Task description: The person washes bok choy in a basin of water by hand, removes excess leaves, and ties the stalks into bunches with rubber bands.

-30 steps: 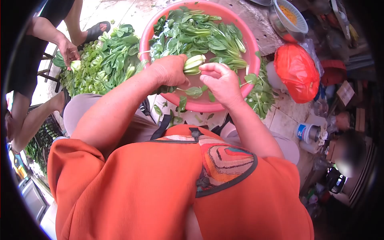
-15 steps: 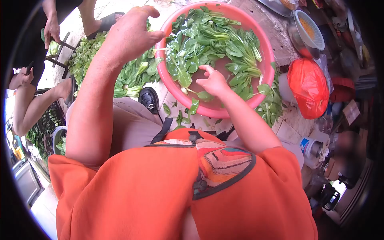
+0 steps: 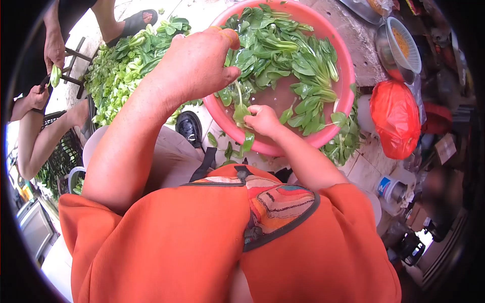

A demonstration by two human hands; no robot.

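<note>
A pink basin holds water and many leafy green vegetables. Over its left rim is my left hand, palm down, thumb and fingers apart, with nothing visible between them. Lower in the basin, near the front rim, my right hand is closed, its fingertips on a loose green leaf whose pale stem points up. Left of the basin lies a large heap of greens on the floor.
At the left, a co-worker's hands hold a small green vegetable. A dark shoe stands below the heap. To the right are a red plastic bag, a strainer bowl and a white container.
My left hand has let go of the vegetable it held a second ago, swung up and left, then come back to the basin's rim. My right hand has moved down onto the leaf.
</note>
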